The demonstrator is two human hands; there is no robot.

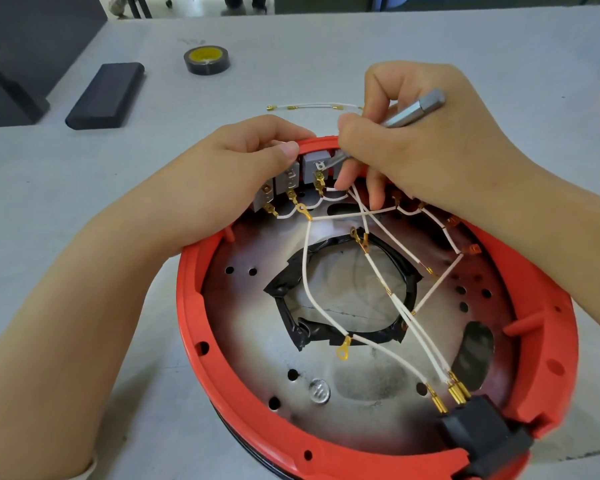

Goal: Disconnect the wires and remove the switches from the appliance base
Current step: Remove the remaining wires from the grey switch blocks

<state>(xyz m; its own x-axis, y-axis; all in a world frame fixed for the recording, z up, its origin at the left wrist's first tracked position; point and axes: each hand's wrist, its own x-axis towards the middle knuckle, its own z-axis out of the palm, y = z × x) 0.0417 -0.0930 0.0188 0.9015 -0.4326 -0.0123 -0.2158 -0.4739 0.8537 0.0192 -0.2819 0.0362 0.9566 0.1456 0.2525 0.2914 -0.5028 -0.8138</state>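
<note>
A round red appliance base (201, 306) lies upside down on the table, its metal plate crossed by white wires (307, 271) with brass terminals. Several grey switches (314, 166) sit in a row along the far rim. My left hand (243, 168) grips the far rim over the leftmost switches, thumb pointing right. My right hand (413, 143) holds a silver metal tool (416, 107) like a pen, its tip at a terminal on a middle switch. A black plug socket (482, 431) sits at the near right rim with wires attached.
A loose white wire (312, 106) with brass ends lies on the table just beyond the base. A roll of black tape (207, 59) and a black rectangular block (106, 95) lie further back left. A dark cabinet stands at the far left.
</note>
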